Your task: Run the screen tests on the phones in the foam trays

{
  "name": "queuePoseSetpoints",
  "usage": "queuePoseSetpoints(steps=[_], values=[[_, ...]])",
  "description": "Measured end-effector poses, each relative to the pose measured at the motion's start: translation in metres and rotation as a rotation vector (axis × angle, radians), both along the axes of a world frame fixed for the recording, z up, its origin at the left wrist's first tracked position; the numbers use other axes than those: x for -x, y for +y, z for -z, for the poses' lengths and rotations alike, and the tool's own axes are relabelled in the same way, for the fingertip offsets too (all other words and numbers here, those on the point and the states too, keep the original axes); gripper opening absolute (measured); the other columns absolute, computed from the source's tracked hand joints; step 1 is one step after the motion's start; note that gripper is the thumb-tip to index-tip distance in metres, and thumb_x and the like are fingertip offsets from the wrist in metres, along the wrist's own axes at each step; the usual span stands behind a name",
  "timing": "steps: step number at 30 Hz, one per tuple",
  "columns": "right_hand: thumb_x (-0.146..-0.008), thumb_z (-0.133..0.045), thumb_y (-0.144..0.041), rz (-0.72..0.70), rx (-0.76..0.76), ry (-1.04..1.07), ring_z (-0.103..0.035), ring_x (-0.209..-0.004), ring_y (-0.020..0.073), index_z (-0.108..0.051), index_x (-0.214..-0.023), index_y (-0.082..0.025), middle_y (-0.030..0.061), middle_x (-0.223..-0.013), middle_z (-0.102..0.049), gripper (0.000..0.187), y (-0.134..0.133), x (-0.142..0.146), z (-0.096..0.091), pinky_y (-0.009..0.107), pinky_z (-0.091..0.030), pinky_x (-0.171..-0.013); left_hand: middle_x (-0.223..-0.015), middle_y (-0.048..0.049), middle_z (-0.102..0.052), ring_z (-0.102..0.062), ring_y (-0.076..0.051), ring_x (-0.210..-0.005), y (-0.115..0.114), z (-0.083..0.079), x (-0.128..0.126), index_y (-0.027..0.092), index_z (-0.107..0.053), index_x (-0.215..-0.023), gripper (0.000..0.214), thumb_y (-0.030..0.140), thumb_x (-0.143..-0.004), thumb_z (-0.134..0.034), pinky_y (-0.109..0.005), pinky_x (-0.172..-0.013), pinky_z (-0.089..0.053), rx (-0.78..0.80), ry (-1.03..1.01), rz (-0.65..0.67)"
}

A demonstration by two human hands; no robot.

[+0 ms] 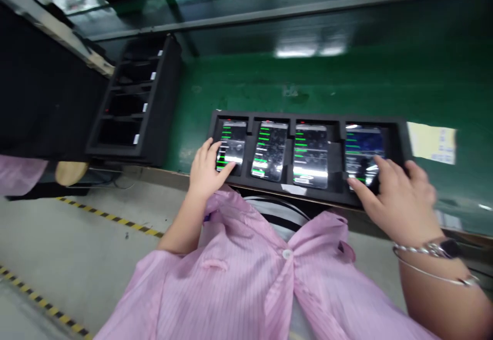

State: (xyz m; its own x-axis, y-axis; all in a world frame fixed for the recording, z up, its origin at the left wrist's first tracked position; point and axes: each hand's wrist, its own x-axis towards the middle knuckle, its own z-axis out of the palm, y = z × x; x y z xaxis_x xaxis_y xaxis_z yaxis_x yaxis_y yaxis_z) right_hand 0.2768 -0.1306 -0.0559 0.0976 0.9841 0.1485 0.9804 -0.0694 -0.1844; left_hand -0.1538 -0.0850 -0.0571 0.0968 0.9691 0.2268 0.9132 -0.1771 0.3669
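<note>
A black foam tray (pixel 337 157) lies on the green bench with several smartphones in its slots, their screens lit with green and white text. My left hand (pixel 207 169) is at the tray's left end, fingers spread over the lower part of the leftmost phone (pixel 234 129). At the other end, my right hand (pixel 402 201) has thumb and fingers apart around the lower part of the rightmost phone (pixel 362 145), which shows a bluish screen. Between them sit two more phones, one left of centre (pixel 269 150) and one right of centre (pixel 310 155). Fingertip contact is hard to judge.
A stack of black foam trays (pixel 159 109) with dark-screened phones stands on the left of the green bench (pixel 246 80). A yellowish paper note (pixel 433 142) lies right of the near tray. A round wooden stool top (pixel 71 173) and striped floor tape (pixel 111 216) show at left.
</note>
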Motion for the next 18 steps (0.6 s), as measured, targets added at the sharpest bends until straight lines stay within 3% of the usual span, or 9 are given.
queuePoseSetpoints(steps=[3,8,12,16,18], values=[[-0.1,-0.017,-0.079,0.023,0.051,-0.018,-0.034,-0.152,0.048,-0.045,-0.16,-0.012,0.0264,-0.152,-0.057,0.094,0.002,0.007,-0.001,0.071,-0.037,-0.115,-0.163,-0.0199,-0.047,-0.048,-0.037,-0.149,0.003,-0.001,-0.001,0.018,-0.051,-0.15,0.068,0.063,-0.1,-0.061,-0.054,-0.123,-0.041,0.035,0.014,-0.021],[-0.103,-0.022,-0.071,0.066,0.042,-0.031,-0.035,-0.151,0.0459,-0.04,-0.163,-0.015,0.0257,-0.151,-0.058,0.084,0.002,0.018,-0.007,0.071,-0.038,-0.113,-0.164,-0.0181,-0.044,-0.049,-0.04,-0.147,0.007,-0.009,-0.004,0.021,-0.049,-0.155,0.073,0.06,-0.096,-0.068,-0.055,-0.12,-0.045,0.124,0.04,-0.059],[-0.104,-0.031,-0.067,0.051,0.042,-0.091,-0.041,-0.147,0.046,-0.045,-0.158,-0.009,0.0261,-0.144,-0.062,0.08,0.0,0.022,-0.013,0.066,-0.044,-0.109,-0.162,-0.0197,-0.045,-0.053,-0.042,-0.143,0.007,-0.016,-0.007,0.021,-0.049,-0.157,0.07,0.057,-0.098,-0.065,-0.058,-0.117,-0.047,0.138,0.092,-0.069],[-0.105,-0.044,-0.063,0.037,0.022,-0.149,-0.04,-0.149,0.0453,-0.059,-0.149,-0.017,0.0226,-0.15,-0.059,0.065,-0.002,0.018,-0.005,0.066,-0.046,-0.107,-0.164,-0.0211,-0.042,-0.055,-0.047,-0.137,0.009,-0.012,-0.01,0.023,-0.055,-0.154,0.061,0.055,-0.102,-0.057,-0.063,-0.111,-0.049,0.157,0.173,-0.087],[-0.105,-0.045,-0.063,0.036,-0.039,-0.152,-0.042,-0.148,0.0444,-0.058,-0.149,-0.017,0.0223,-0.151,-0.058,0.065,-0.003,0.015,0.002,0.064,-0.047,-0.108,-0.163,-0.0222,-0.043,-0.054,-0.048,-0.139,0.007,-0.007,-0.01,0.022,-0.056,-0.153,0.061,0.056,-0.103,-0.055,-0.064,-0.111,-0.049,0.12,0.184,-0.082]])
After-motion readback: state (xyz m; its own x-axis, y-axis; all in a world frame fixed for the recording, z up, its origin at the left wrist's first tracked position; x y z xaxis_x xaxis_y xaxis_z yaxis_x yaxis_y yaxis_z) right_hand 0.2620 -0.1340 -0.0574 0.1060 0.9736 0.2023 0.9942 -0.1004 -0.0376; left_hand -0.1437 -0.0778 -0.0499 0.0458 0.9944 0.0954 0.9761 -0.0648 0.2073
